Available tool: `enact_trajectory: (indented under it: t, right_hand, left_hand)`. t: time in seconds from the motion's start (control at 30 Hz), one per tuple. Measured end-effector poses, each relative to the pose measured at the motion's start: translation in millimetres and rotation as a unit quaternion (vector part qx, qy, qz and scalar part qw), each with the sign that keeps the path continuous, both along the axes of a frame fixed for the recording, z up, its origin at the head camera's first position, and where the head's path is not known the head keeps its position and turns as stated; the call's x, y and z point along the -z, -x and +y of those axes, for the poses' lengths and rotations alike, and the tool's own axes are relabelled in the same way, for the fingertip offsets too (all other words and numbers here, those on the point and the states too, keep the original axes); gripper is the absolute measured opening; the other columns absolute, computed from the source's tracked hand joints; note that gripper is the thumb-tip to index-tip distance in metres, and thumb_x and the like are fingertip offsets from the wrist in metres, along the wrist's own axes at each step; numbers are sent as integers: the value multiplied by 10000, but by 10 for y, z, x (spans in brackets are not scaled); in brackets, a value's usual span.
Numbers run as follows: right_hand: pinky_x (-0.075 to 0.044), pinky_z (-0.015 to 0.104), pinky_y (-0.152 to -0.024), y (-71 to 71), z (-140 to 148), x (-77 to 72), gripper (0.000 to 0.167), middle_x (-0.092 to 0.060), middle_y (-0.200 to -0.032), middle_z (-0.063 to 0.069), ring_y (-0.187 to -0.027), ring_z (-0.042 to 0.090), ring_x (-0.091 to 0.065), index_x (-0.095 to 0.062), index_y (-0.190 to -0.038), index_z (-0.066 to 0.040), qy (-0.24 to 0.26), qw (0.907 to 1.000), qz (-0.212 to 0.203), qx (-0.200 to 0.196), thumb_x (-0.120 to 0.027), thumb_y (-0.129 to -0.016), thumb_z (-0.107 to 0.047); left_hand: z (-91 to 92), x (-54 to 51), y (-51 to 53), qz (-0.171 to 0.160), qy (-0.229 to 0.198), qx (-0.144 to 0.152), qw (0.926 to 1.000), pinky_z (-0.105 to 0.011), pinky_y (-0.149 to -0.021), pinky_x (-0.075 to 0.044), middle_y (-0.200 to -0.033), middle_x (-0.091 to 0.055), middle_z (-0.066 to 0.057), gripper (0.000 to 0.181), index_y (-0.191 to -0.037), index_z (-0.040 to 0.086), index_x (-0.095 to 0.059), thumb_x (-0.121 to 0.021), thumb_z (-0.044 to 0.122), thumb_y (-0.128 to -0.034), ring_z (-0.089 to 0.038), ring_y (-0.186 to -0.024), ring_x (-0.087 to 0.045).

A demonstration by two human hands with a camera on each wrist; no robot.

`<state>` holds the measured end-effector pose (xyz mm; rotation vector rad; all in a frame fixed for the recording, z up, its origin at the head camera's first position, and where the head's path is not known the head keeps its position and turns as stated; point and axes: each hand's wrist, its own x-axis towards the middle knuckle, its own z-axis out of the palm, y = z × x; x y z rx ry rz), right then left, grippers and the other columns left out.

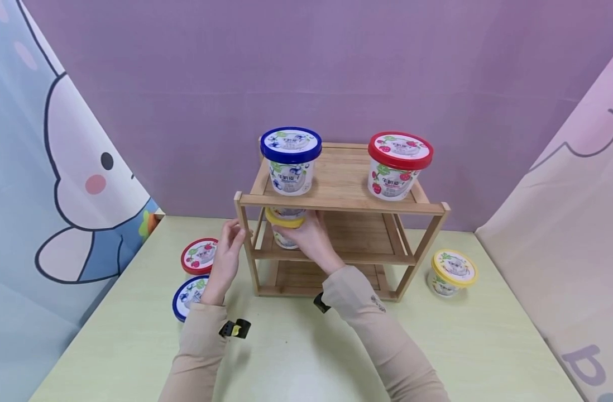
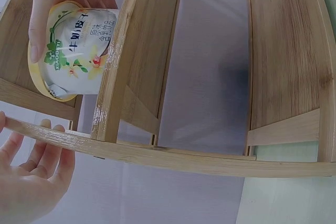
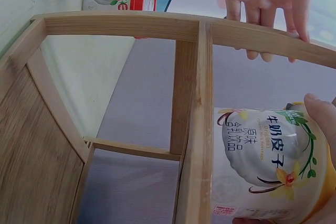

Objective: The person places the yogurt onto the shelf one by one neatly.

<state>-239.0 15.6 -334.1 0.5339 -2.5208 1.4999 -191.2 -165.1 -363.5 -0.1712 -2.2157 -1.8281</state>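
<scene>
a person's right hand (image 1: 311, 237) grips a squat white tub with a yellow lid (image 2: 73, 59) at the left end of the middle shelf in a three-tier bamboo rack (image 1: 344, 178). the tub stands upright, its axis vertical and lid uppermost, directly below a white tub with a blue lid (image 1: 290, 162) on the top shelf. the arm enters from the near right, so the tub lies to the far left of the wrist, thumb and fingers closed about its upper part. whether its base bears on the shelf boards cannot be told; a front rail hides it.

just left of the tub, the left hand (image 1: 227, 259) has its fingers curled loosely round the rack's near left post (image 1: 249, 251); how firmly they press is unclear. that slim upright divides the left hand from the tub, leaving the right hand the nearer of the two, and the only one holding it. any shift of the tub would seem to hinge on that post to its left and the board overhead. a second yellow-lidded tub (image 1: 452, 272) stands apart on the pale green tabletop (image 1: 497, 335), right of the rack.
</scene>
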Motion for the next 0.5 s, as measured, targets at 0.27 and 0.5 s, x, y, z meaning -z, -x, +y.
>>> enact_trajectory:
  t: [0.27,0.5]
  right_hand:
    - [-300,393,-998,15,-16,13,872,-279,-1341,35,-1209,189,-326,-181,-1377,-237,27,10000,12,48,-734,-708,-316]
    - [-310,413,-989,-7,-16,42,903,-264,-1344,36,-1208,194,-328,-153,-1381,-262,170,9998,-75,108,-744,-699,-288]
  left_hand:
    - [-3,-6,11,106,-83,-67,9999,-484,-1021,-237,-1198,-424,-249,364,-1237,-11,-322,-368,216,-957,-348,-1206,-350]
    - [1,-8,-6,90,-87,3,9999,-490,-1018,-236,-1196,-427,-245,358,-1244,3,-320,-363,215,-959,-339,-1198,-359]
